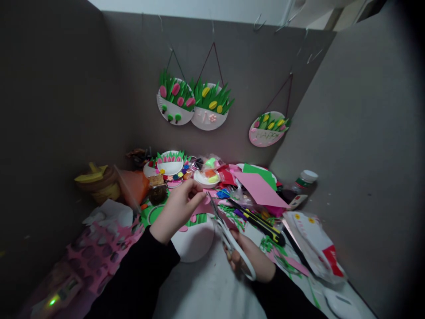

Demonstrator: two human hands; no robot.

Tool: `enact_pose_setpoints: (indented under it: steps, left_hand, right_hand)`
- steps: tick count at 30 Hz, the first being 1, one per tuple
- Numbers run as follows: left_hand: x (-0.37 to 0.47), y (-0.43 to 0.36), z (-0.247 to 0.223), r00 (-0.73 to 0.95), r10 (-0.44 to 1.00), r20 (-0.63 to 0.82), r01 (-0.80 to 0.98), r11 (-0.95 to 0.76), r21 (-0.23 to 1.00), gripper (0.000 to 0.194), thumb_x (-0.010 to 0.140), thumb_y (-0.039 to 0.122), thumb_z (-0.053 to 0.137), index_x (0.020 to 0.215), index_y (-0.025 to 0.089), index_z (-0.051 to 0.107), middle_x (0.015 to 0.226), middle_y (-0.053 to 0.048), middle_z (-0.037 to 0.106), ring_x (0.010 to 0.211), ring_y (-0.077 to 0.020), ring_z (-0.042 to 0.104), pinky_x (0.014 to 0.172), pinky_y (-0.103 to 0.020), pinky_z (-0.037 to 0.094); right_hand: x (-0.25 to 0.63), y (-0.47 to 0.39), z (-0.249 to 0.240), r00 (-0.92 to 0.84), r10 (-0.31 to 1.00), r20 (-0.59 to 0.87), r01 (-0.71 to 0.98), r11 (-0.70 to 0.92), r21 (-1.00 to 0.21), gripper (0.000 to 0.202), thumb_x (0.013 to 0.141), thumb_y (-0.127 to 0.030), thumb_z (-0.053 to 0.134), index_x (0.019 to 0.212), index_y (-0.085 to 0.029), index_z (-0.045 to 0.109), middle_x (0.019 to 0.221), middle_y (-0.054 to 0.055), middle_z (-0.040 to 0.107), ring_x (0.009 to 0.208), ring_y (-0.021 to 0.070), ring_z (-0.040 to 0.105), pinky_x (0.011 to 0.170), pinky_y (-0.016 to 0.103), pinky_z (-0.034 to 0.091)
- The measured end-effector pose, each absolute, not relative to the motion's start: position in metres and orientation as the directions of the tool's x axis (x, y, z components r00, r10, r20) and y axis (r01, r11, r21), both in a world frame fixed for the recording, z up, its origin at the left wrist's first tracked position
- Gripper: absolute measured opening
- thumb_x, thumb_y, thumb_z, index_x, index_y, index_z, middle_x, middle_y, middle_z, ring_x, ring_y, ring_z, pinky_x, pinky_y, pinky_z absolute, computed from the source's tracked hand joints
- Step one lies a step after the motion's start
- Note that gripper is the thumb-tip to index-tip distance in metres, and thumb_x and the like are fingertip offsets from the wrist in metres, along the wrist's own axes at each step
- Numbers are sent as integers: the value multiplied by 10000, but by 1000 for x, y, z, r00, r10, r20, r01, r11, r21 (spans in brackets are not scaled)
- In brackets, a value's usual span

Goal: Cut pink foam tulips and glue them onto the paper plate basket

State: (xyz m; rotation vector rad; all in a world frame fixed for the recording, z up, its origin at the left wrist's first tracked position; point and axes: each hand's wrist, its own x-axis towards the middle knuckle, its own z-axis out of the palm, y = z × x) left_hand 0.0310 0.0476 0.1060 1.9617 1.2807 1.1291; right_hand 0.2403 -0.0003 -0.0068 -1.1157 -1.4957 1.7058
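My left hand (179,206) is closed, its thumb and finger pinching a small pink paper piece (207,198). In my right hand (254,257) is a pair of scissors (229,237) with white handles, its blades pointing up and left at the pink piece. The blades' exact contact with the paper is too blurred to tell. Below my left hand lies a white paper plate (195,243), with green paper strips (202,218) and pink paper ovals (183,228) at its upper part. My left forearm hides some of it.
Paper-plate baskets (210,119) with paper tulips hang on the grey back panel. A pink sheet (262,189), a utility knife (265,221) and green scraps lie to the right. Punched pink sheets (96,252) and an orange bag (134,186) are at left. A bottle (303,179) stands at right.
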Motion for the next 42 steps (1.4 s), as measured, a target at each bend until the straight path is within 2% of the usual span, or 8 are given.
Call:
enact_pose_setpoints:
  steps: [8, 17, 20, 30, 34, 36, 39, 42]
  left_hand:
    - [29, 48, 109, 192, 916, 353, 526, -400, 751, 111, 837, 240, 498, 776, 170, 559, 701, 7, 570, 641, -127, 499, 597, -238, 370]
    - [29, 50, 107, 156, 930, 333, 489, -366, 792, 136, 847, 286, 493, 826, 173, 566, 708, -1, 593, 624, -129, 518, 579, -232, 391]
    - [29, 50, 106, 155, 930, 333, 498, -364, 787, 153, 857, 292, 480, 805, 172, 558, 697, -1, 589, 614, -126, 518, 576, -235, 391]
    - [28, 47, 109, 136, 932, 337, 478, -359, 801, 168, 860, 283, 471, 812, 167, 583, 693, -6, 611, 567, -111, 517, 545, -230, 405]
    - [18, 41, 119, 83, 932, 353, 395, -356, 847, 177, 849, 301, 497, 876, 163, 605, 717, -17, 630, 592, -115, 549, 540, -223, 427]
    - [9, 41, 124, 34, 937, 349, 415, -331, 848, 196, 825, 311, 531, 893, 155, 627, 766, -35, 646, 645, -126, 565, 558, -225, 428]
    - [-7, 43, 120, 108, 955, 275, 497, -291, 817, 201, 779, 316, 568, 869, 154, 646, 771, -36, 661, 647, -131, 564, 571, -234, 416]
    - [-19, 44, 98, 198, 970, 139, 611, -234, 756, 181, 737, 321, 578, 786, 159, 643, 687, -25, 663, 610, -144, 559, 556, -242, 401]
  right_hand:
    - [240, 0, -14, -436, 869, -236, 84, -221, -972, 255, 628, -255, 614, 813, -197, 449, 588, -74, 466, 424, 51, 425, 398, 170, 378]
    - [242, 0, -14, -470, 865, -177, 88, -153, -984, 320, 641, -341, 662, 816, -184, 446, 588, -69, 480, 423, 47, 442, 405, 163, 363]
    - [241, -1, -10, -464, 863, -198, 93, -175, -980, 327, 637, -350, 660, 809, -186, 437, 576, -70, 480, 409, 49, 441, 397, 166, 348]
    - [242, 2, -21, -392, 891, -229, 73, -218, -973, 225, 607, -169, 549, 792, -203, 426, 544, -87, 490, 383, 53, 433, 360, 157, 328]
    - [242, 8, -19, -301, 935, -188, 91, -168, -982, 196, 644, -240, 556, 800, -198, 445, 556, -73, 488, 396, 63, 464, 367, 167, 342]
    - [243, 10, -18, -289, 946, -150, 103, -125, -987, 217, 665, -281, 572, 823, -193, 452, 588, -62, 498, 427, 71, 491, 379, 171, 355]
    - [244, 11, -20, -272, 957, -97, 103, -72, -992, 244, 706, -331, 578, 859, -191, 449, 668, -44, 516, 484, 85, 526, 399, 182, 390]
    - [245, 11, -24, -258, 966, -31, 90, -8, -996, 233, 751, -357, 573, 856, -193, 444, 656, -44, 512, 499, 88, 518, 413, 185, 392]
